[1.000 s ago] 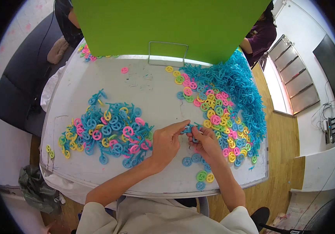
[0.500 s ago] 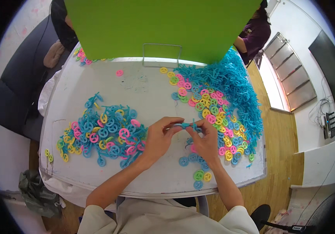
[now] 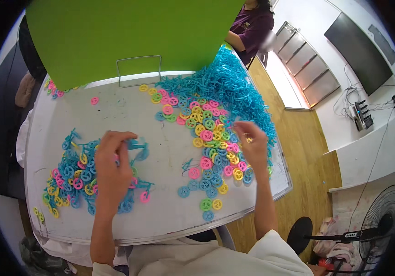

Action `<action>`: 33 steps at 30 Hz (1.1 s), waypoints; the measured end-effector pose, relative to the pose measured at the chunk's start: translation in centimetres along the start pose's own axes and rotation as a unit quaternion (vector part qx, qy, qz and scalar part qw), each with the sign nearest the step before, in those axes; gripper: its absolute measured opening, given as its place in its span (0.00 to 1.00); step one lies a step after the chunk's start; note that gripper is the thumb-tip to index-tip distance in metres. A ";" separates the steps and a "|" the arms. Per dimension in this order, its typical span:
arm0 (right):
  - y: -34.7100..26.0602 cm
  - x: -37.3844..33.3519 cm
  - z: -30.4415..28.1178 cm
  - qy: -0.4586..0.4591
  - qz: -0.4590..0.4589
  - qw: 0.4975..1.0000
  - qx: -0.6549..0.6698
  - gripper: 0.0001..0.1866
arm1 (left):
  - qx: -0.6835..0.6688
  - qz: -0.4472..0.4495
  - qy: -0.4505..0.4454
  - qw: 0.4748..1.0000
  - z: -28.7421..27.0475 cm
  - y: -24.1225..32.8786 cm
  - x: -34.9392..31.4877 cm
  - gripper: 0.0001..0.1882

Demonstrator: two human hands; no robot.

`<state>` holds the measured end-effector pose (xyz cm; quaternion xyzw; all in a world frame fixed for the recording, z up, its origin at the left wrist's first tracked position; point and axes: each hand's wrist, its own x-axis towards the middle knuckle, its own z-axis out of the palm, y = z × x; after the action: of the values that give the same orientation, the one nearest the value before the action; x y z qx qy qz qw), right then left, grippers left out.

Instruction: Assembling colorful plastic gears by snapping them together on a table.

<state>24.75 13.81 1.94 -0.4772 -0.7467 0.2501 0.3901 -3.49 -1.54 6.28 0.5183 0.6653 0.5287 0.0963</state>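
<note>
Pinching a blue piece between thumb and fingers of the left hand, its rounded end blurred to the right of the fingertips. Held at the far right edge of a heap of joined pieces, spread mostly left of these fingers on the table. Holding the right hand well apart, fingers bent, thumb and fingertips near the border between loose wheels and a pile of blue stems; too blurred to tell whether pinching anything.

Best to keep the left pinch light but firm on the stem, clear of the rounded end, and high enough not to snag on the heap. With the right fingertips, better to lift from the top of the tangle, singly, without dragging neighbours.

Seeing farther out a pink wheel beyond the left fingertips, and past both hands a wire stand and green board.
</note>
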 end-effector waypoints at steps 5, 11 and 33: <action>7.2 1.7 -3.5 0.098 -0.009 0.966 -0.238 0.13 | 0.174 0.043 -0.014 0.984 -1.3 -2.3 0.1 0.05; 8.4 2.3 -2.1 0.081 0.016 0.947 -0.311 0.19 | 0.256 0.058 -0.005 0.965 -0.6 -4.0 -0.4 0.07; 5.9 2.5 -3.2 0.104 0.054 0.992 -0.050 0.10 | 0.302 0.078 -0.176 0.934 12.8 -7.8 5.4 0.17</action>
<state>29.80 18.53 0.20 -0.5597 -0.6864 0.1818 0.4272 -1.82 11.22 -3.18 0.6583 0.7232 0.2088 0.0094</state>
